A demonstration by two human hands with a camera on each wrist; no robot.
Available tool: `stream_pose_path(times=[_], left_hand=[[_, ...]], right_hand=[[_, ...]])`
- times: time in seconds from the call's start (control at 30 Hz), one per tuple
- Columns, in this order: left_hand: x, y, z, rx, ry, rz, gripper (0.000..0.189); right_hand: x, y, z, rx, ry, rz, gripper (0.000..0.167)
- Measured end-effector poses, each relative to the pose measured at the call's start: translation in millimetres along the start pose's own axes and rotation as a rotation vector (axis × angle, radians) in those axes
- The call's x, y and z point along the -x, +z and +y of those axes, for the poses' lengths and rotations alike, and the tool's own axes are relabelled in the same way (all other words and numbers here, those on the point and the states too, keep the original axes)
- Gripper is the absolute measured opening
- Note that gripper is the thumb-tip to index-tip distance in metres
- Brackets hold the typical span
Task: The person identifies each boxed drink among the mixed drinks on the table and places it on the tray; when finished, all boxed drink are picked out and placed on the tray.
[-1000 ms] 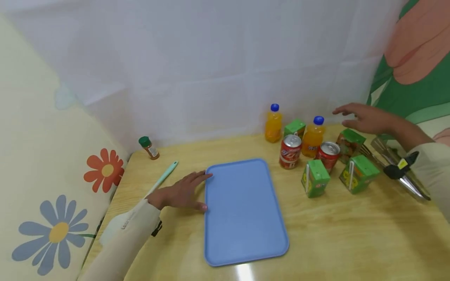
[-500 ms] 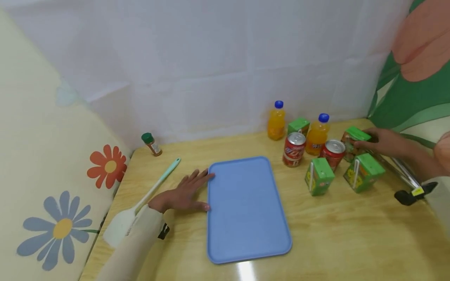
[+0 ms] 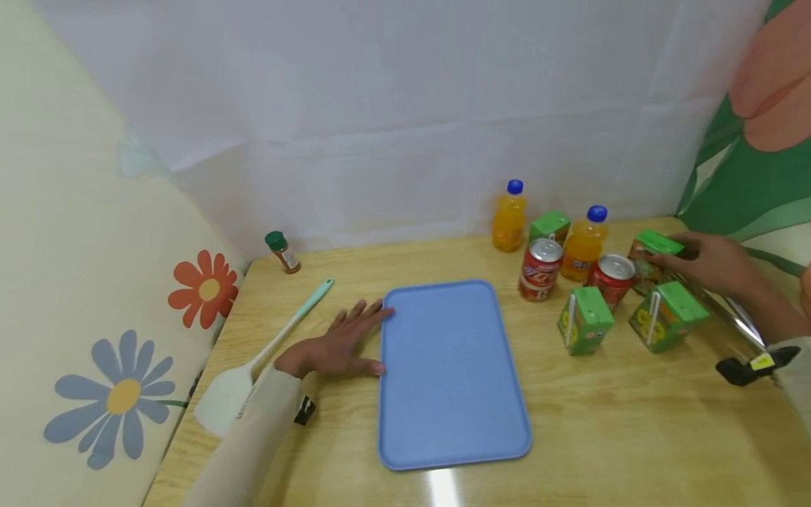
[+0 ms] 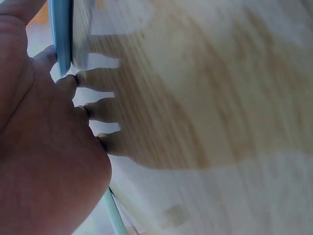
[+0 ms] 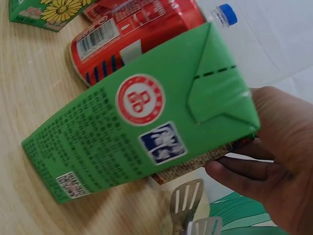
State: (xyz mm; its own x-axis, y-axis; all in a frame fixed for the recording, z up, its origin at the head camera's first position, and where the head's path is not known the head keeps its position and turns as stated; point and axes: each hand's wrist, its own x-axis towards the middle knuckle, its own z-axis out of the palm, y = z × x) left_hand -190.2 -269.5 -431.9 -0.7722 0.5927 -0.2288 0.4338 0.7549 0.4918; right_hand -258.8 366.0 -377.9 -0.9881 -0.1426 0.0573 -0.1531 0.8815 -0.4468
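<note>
My right hand [image 3: 725, 267] pinches a juice carton [image 3: 655, 262] with a green top and brown sides, which stands at the far right of the table. In the right wrist view a nearer green carton [image 5: 146, 112] covers most of the held carton [image 5: 193, 164]. My left hand [image 3: 338, 348] lies with fingers spread at the left edge of a blue tray [image 3: 453, 373], thumb and fingertip touching its rim. In the left wrist view the palm [image 4: 49, 142] faces the tray's edge [image 4: 60, 36].
Near the right hand stand cola cans [image 3: 541, 270], orange drink bottles [image 3: 509, 218] and more green cartons [image 3: 584, 322]. Slotted metal utensils [image 3: 738, 320] lie beyond them. At left are a white spatula [image 3: 227, 398] with a mint handle and a green-capped spice jar [image 3: 283, 252].
My right hand has come down from above the drinks and taken hold of the brown-sided carton. The left hand stays by the tray, while the head view shifts slightly.
</note>
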Motion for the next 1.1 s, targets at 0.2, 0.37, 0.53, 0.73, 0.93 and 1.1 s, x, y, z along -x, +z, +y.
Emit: stream_pose_path(times=[0.2,0.37,0.53,0.73,0.93,1.1], left_hand=[[-1.0,1.9,-0.3,0.025,-0.008,0.006,0.101],[-1.8,3.5,-2.5,0.029,0.009,0.023,0.101],[-2.2,4.0,-3.3,0.04,0.016,0.023,0.101],[-3.0,3.6,-3.6,0.032,0.011,0.031,0.101],[-5.2,2.3,-1.6,0.039,0.013,0.032,0.101],[-7.0,2.9,0.5,0.049,0.002,0.029,0.102]], right_hand=[[4.8,-13.6,-7.8,0.009,0.052,0.112,0.08],[7.6,-40.9,-22.9,0.017,0.041,0.178,0.074],[10.0,-63.1,-32.9,-0.06,0.071,0.209,0.075],[4.2,-75.3,-47.8,-0.169,0.005,0.304,0.063],[2.1,-82.5,-83.1,-0.213,-0.145,0.311,0.053],[-1.3,-72.6,-120.3,-0.198,-0.267,0.226,0.048]])
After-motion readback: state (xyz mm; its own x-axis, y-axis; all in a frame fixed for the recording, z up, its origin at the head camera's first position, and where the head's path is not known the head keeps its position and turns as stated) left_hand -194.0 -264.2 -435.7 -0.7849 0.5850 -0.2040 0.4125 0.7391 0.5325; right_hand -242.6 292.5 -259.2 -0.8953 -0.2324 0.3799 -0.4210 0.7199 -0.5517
